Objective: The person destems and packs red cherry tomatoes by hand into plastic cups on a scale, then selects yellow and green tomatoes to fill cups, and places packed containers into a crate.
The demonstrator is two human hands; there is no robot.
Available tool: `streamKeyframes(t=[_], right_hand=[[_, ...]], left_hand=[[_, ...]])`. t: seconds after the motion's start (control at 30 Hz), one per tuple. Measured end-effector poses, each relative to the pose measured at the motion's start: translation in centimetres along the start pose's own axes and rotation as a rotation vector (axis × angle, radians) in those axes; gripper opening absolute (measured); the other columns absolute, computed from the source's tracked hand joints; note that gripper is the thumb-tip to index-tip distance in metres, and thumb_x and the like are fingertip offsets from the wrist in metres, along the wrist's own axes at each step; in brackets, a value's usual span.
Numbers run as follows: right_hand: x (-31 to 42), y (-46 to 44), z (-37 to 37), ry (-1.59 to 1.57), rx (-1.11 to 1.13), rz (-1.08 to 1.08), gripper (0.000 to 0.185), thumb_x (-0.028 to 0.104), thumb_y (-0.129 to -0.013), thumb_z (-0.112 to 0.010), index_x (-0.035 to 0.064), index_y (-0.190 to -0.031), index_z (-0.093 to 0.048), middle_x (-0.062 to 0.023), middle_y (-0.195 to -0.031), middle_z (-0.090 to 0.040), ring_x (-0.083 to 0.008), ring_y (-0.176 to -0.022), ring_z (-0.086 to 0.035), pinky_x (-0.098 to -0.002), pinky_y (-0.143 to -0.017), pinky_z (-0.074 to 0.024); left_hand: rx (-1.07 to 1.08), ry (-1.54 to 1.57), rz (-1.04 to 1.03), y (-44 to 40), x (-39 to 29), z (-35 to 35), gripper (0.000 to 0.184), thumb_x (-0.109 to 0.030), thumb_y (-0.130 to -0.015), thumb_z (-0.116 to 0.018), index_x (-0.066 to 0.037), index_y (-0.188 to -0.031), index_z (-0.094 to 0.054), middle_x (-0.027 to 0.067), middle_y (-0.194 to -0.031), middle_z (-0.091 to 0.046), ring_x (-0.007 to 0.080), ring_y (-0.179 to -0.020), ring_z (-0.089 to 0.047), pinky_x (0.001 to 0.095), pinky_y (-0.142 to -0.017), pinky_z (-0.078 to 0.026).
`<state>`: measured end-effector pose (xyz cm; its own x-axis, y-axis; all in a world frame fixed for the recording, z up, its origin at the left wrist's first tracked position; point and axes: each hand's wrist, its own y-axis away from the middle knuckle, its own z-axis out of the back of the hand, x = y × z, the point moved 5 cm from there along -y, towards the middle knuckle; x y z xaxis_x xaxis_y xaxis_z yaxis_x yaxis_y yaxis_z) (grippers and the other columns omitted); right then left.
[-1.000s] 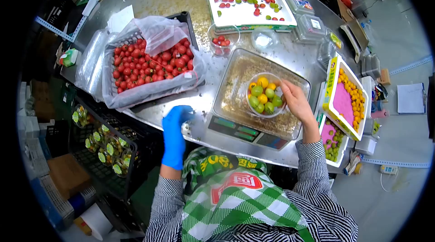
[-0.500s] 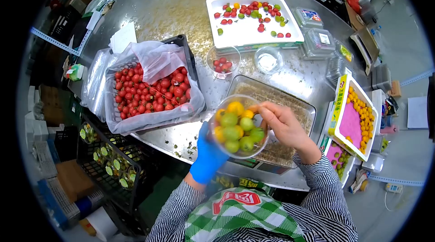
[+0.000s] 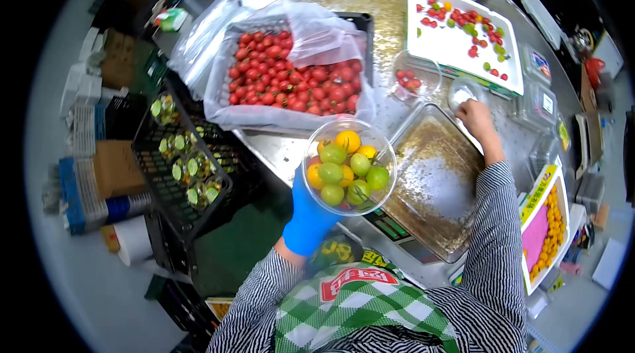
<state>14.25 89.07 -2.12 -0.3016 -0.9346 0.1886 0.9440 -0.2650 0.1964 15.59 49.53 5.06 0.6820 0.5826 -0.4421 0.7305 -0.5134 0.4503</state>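
Note:
In my blue-gloved left hand (image 3: 307, 217) is a clear plastic cup (image 3: 390, 184), tilted so that its open top faces me. Yellow and green cherry tomatoes (image 3: 359, 165) lie inside it. My bare right hand (image 3: 477, 120) reaches out to a round clear plastic piece (image 3: 465, 92), perhaps lids or a shallow cup, on the metal table. Its fingers are curled closed at the near rim, and what they pinch is hidden. Beside that piece stands another clear cup (image 3: 415, 75) with a few red tomatoes in it.
A lined crate (image 3: 225, 114) of red tomatoes stands left; a white tray (image 3: 430, 39) of mixed tomatoes lies at the back right. Below my right hand is a wet metal tray (image 3: 430, 161). Clear clamshell boxes (image 3: 537, 105) and a box of yellow tomatoes (image 3: 539, 221) are at the right.
My right hand has left the cup of yellow and green tomatoes and moved away to the round clear plastic piece. My left hand still holds the cup. The view has turned left.

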Motion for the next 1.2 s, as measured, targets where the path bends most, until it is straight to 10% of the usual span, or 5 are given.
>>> streamKeyframes(t=[0.13, 0.67, 0.83, 1.0, 1.2], right_hand=[[1.9, 1.4, 2.3, -0.049, -0.218, -0.039, 0.028, 0.024, -0.066, -0.075, 0.0021, -0.064, -0.058, -0.0159, -0.069, -0.062, -0.0353, -0.069, -0.060, -0.0441, -0.062, -0.0441], [6.0, 5.6, 9.2, -0.523, -0.528, -0.083, 0.020, 0.016, -0.082, -0.069, -0.0014, -0.077, -0.061, -0.0058, -0.070, -0.060, -0.0157, -0.064, -0.056, -0.0271, -0.064, -0.0442], [25.6, 10.7, 13.0, -1.753, -0.107, 0.283, 0.049, 0.014, -0.088, -0.062, -0.0002, -0.131, -0.042, -0.0006, -0.082, -0.051, -0.0105, -0.067, -0.049, -0.0258, -0.061, -0.0440], [44.1, 12.4, 6.1, -2.064, 0.505, 0.258, 0.046, 0.013, -0.088, -0.055, -0.0029, -0.130, -0.046, -0.0060, -0.097, -0.061, -0.0111, -0.085, -0.058, -0.0216, -0.078, -0.0470], [57.7, 11.9, 1.6, -1.238, 0.350, 0.346, 0.045, 0.030, -0.085, -0.064, 0.0011, -0.120, -0.057, -0.0108, -0.116, -0.055, -0.0177, -0.105, -0.052, -0.0278, -0.096, -0.0362]], left_hand=[[0.053, 0.462, 0.142, 0.4, 0.4, 3.0, 0.060, -0.051, -0.092, -0.038, -0.010, -0.135, -0.040, 0.0150, -0.133, -0.046, 0.0310, -0.120, -0.048, 0.0481, -0.101, -0.041], [0.320, 0.451, 0.050, 4.0, -4.9, 7.4, 0.057, -0.048, -0.091, -0.044, -0.007, -0.131, -0.046, 0.0157, -0.130, -0.048, 0.0368, -0.118, -0.047, 0.0518, -0.102, -0.038], [0.210, 0.291, -0.057, 4.3, -9.0, 11.9, 0.066, -0.052, -0.085, -0.047, -0.004, -0.130, -0.046, 0.0179, -0.127, -0.052, 0.0366, -0.116, -0.050, 0.0523, -0.102, -0.038], [0.163, -0.216, -0.369, 8.0, -15.1, 15.0, 0.050, -0.035, -0.091, -0.045, -0.002, -0.129, -0.046, 0.0154, -0.125, -0.054, 0.0292, -0.116, -0.053, 0.0452, -0.098, -0.044], [0.177, 0.044, -0.430, 12.8, -21.2, 19.8, 0.039, -0.022, -0.096, -0.037, 0.000, -0.125, -0.049, 0.0135, -0.123, -0.055, 0.0225, -0.110, -0.057, 0.0361, -0.095, -0.048]])
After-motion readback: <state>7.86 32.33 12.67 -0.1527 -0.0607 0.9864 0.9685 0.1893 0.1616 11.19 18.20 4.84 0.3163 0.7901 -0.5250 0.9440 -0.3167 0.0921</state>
